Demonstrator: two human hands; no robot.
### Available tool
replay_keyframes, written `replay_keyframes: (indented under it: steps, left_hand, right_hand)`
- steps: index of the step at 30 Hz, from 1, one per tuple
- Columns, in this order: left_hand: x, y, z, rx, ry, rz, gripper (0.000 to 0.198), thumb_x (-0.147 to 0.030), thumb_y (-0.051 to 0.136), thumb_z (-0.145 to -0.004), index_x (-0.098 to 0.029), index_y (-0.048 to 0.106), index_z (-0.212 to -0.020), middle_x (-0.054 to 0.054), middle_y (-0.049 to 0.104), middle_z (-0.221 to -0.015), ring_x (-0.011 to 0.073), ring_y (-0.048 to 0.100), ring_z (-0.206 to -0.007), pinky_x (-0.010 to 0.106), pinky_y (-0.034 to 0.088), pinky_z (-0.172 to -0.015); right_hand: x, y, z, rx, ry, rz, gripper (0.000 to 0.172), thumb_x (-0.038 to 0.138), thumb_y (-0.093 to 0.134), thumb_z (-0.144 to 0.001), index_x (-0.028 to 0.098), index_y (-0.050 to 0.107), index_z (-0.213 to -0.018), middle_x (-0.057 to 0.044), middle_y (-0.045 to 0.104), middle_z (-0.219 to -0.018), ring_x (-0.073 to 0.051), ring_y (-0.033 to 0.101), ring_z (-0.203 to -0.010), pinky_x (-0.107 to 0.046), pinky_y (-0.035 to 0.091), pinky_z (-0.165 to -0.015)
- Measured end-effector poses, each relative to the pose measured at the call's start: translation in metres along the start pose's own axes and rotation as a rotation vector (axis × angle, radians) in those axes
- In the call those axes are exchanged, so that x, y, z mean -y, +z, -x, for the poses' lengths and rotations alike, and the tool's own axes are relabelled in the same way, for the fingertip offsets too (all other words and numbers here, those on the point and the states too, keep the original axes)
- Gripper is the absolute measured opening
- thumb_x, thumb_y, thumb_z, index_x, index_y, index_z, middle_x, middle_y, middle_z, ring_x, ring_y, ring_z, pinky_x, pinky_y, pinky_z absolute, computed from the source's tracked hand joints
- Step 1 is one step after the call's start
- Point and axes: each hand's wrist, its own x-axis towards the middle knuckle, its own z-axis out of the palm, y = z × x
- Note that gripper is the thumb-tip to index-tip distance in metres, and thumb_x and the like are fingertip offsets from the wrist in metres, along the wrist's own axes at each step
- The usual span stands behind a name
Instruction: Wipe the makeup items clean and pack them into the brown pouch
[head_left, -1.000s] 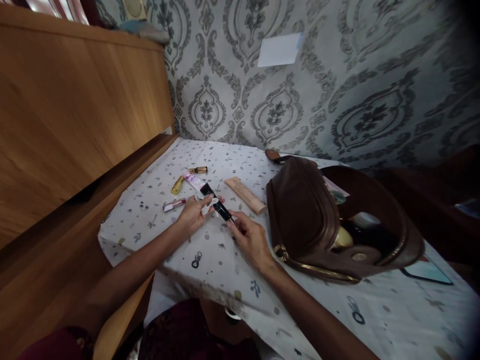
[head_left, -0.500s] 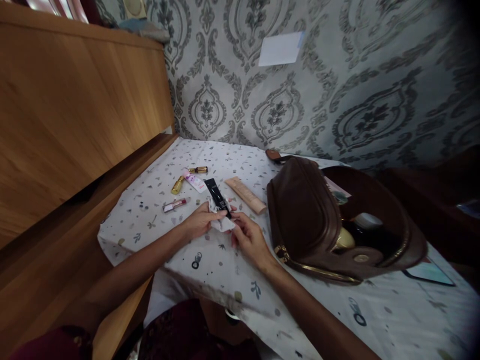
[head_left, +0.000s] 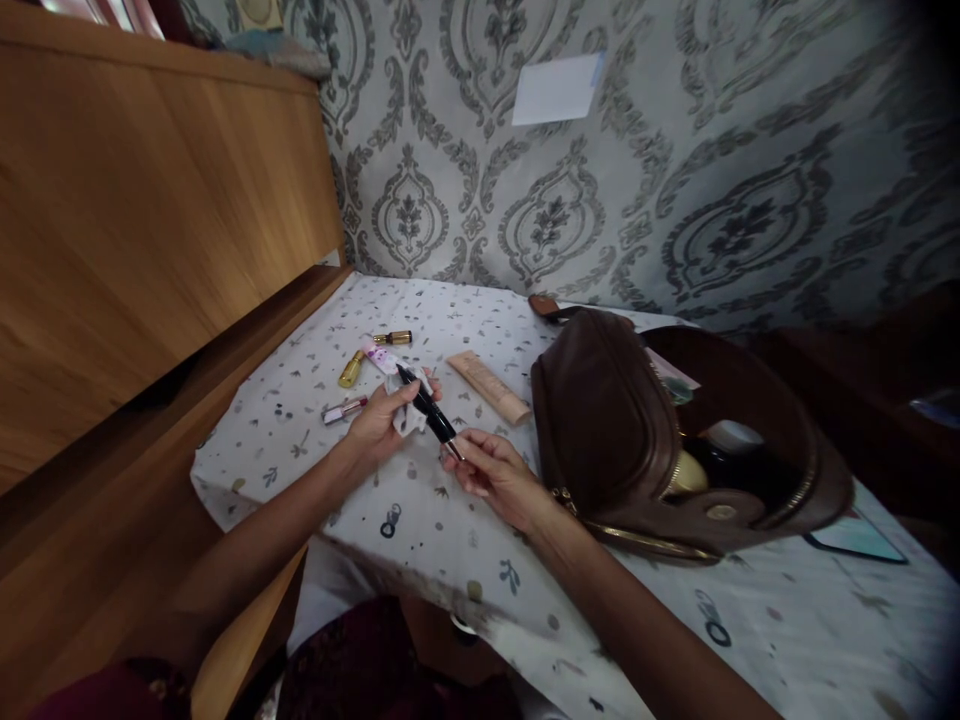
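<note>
A slim black cosmetic tube [head_left: 435, 413] slants between my two hands above the table. My left hand [head_left: 380, 420] is closed around a crumpled white wipe [head_left: 409, 420], which wraps the tube's upper part, thumb pressed on top. With thumb and fingers, my right hand [head_left: 491, 470] pinches the tube's lower end, where a silvery band shows. Just beyond my hands lie a beige tube [head_left: 489, 387], a white and pink tube [head_left: 381, 357], partly covered by the wipe, and a lip gloss [head_left: 345, 409]. Two gold cosmetic pieces [head_left: 351, 368] are behind them.
A brown leather bag [head_left: 600, 410] stands unzipped on the right, with bottles inside. Beside it lies a flat device with a pale screen [head_left: 862, 537]. A wooden cabinet [head_left: 165, 200] borders the patterned tablecloth [head_left: 442, 620] on the left; a papered wall [head_left: 465, 180] rises behind.
The black tube has turned and its narrow side now shows. My right hand has shifted to its lower end, while my left hand with the wipe has moved slightly up and left.
</note>
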Motion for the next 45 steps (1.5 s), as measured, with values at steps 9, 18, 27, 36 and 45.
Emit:
replay_keyframes:
  steps: [9, 18, 27, 36, 45]
  left_hand:
    - [0.002, 0.005, -0.003, -0.072, 0.061, 0.01, 0.029, -0.025, 0.08, -0.073, -0.013, 0.065, -0.096, 0.008, 0.075, -0.089, 0.0188, 0.073, -0.084, 0.016, 0.047, -0.048]
    - [0.044, 0.016, 0.016, 0.103, 0.011, -0.153, 0.048, -0.037, 0.091, -0.054, -0.013, 0.067, -0.089, 0.003, 0.071, -0.08, 0.0155, 0.066, -0.069, 0.027, 0.052, -0.067]
    - [0.009, 0.002, 0.023, 0.316, 0.135, -0.647, 0.042, -0.036, 0.079, -0.071, -0.018, 0.066, -0.107, 0.003, 0.069, -0.09, 0.0184, 0.064, -0.084, 0.026, 0.051, -0.077]
    - [-0.016, 0.025, 0.051, 0.742, 0.343, -1.332, 0.048, -0.035, 0.057, -0.092, -0.027, 0.05, -0.139, 0.007, 0.06, -0.134, 0.0255, 0.057, -0.117, 0.036, 0.046, -0.1]
    - [-0.012, 0.1, 0.056, 0.908, 0.447, -1.413, 0.047, -0.033, 0.059, -0.091, -0.032, 0.051, -0.138, 0.005, 0.063, -0.129, 0.0231, 0.061, -0.111, 0.03, 0.048, -0.093]
  right_hand:
    - [-0.012, 0.002, 0.002, -0.374, -0.419, 0.8, 0.018, 0.037, 0.063, -0.078, 0.021, 0.055, -0.074, 0.004, 0.055, -0.058, -0.011, 0.047, -0.05, -0.023, 0.034, -0.05]
    - [-0.017, -0.003, 0.004, -0.506, -0.515, 1.161, 0.005, 0.027, 0.055, -0.081, 0.022, 0.054, -0.079, -0.003, 0.065, -0.074, -0.019, 0.058, -0.065, -0.027, 0.038, -0.059]
    - [0.012, 0.008, 0.018, -0.405, -0.604, 0.764, 0.04, 0.042, 0.058, -0.087, 0.018, 0.056, -0.118, -0.003, 0.061, -0.082, -0.014, 0.055, -0.06, -0.026, 0.043, -0.054]
    - [0.08, 0.016, 0.082, -0.423, -0.796, 0.84, 0.009, 0.024, 0.057, -0.088, 0.02, 0.063, -0.082, 0.0, 0.058, -0.069, -0.012, 0.053, -0.06, -0.025, 0.042, -0.057]
    - [0.12, -0.02, 0.155, -0.472, -0.683, 0.848, 0.019, 0.038, 0.063, -0.088, 0.022, 0.065, -0.098, 0.004, 0.056, -0.06, -0.011, 0.051, -0.052, -0.022, 0.036, -0.046]
